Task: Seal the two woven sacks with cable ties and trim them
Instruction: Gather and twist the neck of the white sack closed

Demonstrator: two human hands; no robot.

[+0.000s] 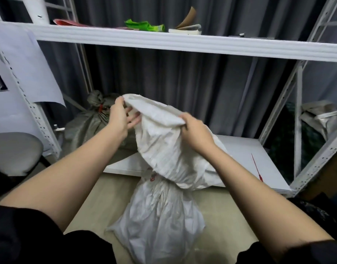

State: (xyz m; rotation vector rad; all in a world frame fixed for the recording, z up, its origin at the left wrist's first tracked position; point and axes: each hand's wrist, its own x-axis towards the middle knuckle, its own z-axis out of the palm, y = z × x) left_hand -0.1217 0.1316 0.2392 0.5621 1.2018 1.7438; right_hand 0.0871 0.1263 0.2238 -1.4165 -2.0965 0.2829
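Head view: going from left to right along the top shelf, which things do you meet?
White cylinder → red flat item → green wrapper → open book → small dark object.

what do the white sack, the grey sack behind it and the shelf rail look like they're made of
White sack: likely woven plastic, matte; it holds crisp papery creases where the left hand and right hand grip its mouth.
Grey sack: seemingly the same woven kind, duller, with a faint sheen; its neck is bunched and tied in red.
Shelf rail: probably white-painted metal, judging by its ribbed folded edge.
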